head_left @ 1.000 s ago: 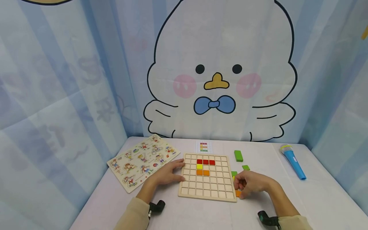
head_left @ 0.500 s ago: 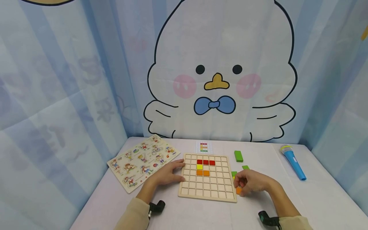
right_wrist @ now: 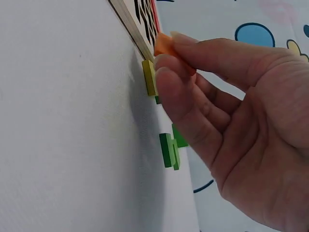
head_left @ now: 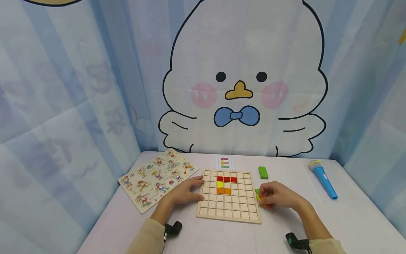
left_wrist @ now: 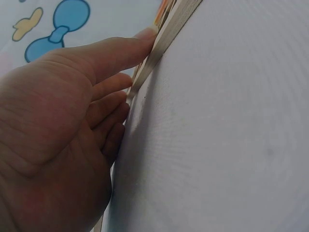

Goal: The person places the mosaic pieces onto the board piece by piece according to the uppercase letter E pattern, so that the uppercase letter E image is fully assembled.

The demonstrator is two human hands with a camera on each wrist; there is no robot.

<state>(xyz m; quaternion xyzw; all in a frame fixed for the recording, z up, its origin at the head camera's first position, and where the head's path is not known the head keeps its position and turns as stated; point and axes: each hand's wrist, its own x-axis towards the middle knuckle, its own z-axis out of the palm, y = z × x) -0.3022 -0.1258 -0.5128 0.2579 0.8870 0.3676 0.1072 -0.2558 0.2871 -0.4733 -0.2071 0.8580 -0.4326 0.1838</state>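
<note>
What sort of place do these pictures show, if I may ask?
Probably a children's play corner, perhaps staged: a cartoon-bird curtain hangs behind the table, where a gridded wooden board and a picture board lie.

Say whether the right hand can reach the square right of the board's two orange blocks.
Likely yes: the right hand, pinching an orange block, is beside the board; that bare square looks unblocked, and the left hand touches the opposite side.

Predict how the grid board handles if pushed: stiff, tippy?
The board is probably stiff: its thick edge looks straight. Lying flat on the table, it should slide rather than tip. The red tiles would likely travel with it, since they sit inside bordered squares.
</note>
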